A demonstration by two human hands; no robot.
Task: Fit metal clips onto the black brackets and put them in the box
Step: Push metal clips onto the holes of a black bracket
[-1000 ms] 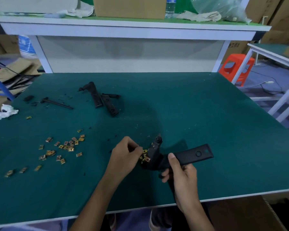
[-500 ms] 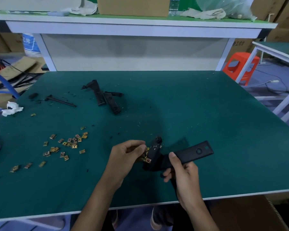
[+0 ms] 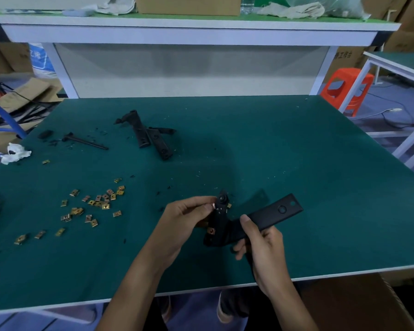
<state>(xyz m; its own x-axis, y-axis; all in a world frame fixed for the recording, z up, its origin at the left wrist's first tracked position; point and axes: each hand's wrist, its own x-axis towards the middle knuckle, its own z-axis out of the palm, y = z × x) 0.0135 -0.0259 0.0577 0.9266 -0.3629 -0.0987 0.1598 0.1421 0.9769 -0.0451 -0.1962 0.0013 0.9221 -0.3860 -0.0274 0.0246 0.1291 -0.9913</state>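
Bracket (image 3: 273,212) is held over the mat (image 3: 296,151), near its front edge. Right hand (image 3: 264,249) grips it mid-length, thumb on top, fingers curled under. Left hand (image 3: 184,223) pinches a clip (image 3: 212,206) at its fingertips, touching the bracket's upper left end. A seated clip (image 3: 210,231) sits just below it. Loose clips (image 3: 98,204) lie well to the left.

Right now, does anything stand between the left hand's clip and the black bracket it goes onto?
Nothing visible does. The left hand pinches the clip right against the edge of the black bracket, which the right hand grips. A fitted clip sits lower down, clear of that spot.
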